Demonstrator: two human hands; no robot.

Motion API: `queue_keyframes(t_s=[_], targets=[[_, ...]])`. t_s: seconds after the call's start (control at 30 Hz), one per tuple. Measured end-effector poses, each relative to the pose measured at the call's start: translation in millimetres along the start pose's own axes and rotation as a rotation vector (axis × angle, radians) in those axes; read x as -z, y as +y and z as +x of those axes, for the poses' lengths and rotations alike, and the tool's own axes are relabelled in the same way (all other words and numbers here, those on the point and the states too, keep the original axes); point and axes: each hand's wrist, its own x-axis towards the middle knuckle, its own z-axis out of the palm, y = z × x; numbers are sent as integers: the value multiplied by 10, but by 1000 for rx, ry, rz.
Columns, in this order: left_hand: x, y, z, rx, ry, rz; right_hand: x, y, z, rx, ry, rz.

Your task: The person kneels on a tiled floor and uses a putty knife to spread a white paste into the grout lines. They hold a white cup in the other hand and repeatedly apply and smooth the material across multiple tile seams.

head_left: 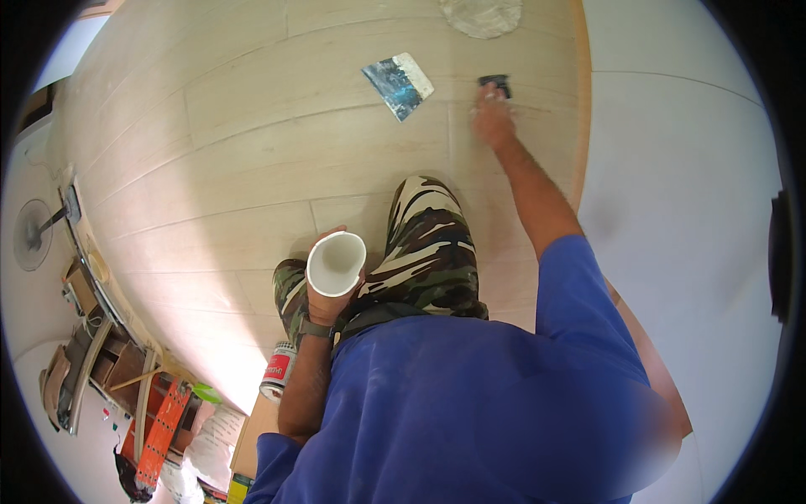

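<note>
My left hand (326, 307) is wrapped round a white cup (336, 267), its open mouth facing up, held close to my knees. My right arm stretches forward over the wood-look plank floor (252, 160). At its end, my right hand (492, 122) is closed on a small dark flat tool (497, 82), pressed low against the floor; its exact kind is too small to make out. To the left of that hand lies a square flat piece (399, 86), mottled blue and dark with a whitish patch along one side.
A round pale cloth-like thing (483, 15) lies at the far edge. White wall panels (672, 168) border the floor on the right. A red-and-white can (278, 371) stands by my left forearm. Further left are an orange ladder (161, 437), boxes and a fan (35, 233).
</note>
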Motion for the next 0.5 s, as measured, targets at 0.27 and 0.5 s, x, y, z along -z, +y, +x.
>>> queue_keyframes(t_s=[0.27,0.5], targets=[[16,7,47,-5,9,-49,-151,105,139,33,27,-108],[16,-103,-42,-56,20,-51,80,92,88,-73,8,136]])
